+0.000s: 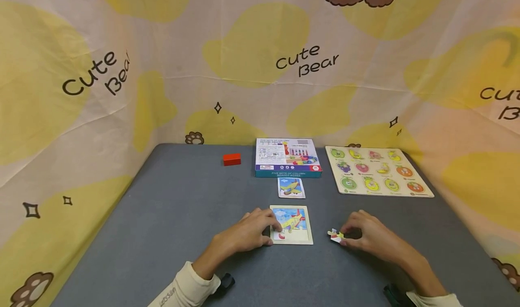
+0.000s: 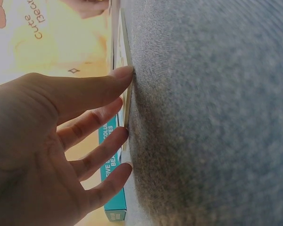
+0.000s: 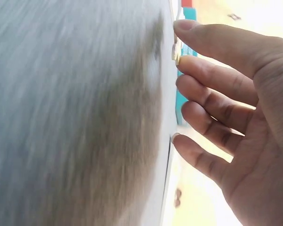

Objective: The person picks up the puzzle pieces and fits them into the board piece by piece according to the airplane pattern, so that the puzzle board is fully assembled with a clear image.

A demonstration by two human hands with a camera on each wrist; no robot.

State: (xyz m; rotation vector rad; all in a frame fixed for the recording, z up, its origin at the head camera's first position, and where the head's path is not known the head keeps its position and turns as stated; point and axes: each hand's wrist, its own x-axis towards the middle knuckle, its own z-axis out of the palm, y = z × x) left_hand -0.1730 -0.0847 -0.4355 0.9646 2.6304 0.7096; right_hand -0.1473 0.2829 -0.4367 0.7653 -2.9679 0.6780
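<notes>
A square wooden jigsaw puzzle (image 1: 310,225) with an airplane picture lies flat, its lower part showing bare board and a small red patch. My left hand (image 1: 253,229) holds it at the left side, thumb at the near left corner and index finger over the picture. In the left wrist view, the thumb and fingertips of the left hand (image 2: 85,122) meet the puzzle's thin edge (image 2: 128,101). To the right of the puzzle, my right hand (image 1: 371,234) pinches a small jigsaw piece (image 1: 335,235) between thumb and index finger. The right wrist view shows that piece (image 3: 176,51) edge-on.
Just behind the puzzle lies a matching airplane picture card (image 1: 290,188). Farther back are a teal-edged bead set box (image 1: 288,158) and a red block (image 1: 232,159). A fruit peg board (image 1: 379,171) lies at the back right. Printed cloth (image 1: 252,72) surrounds the grey table (image 1: 183,198).
</notes>
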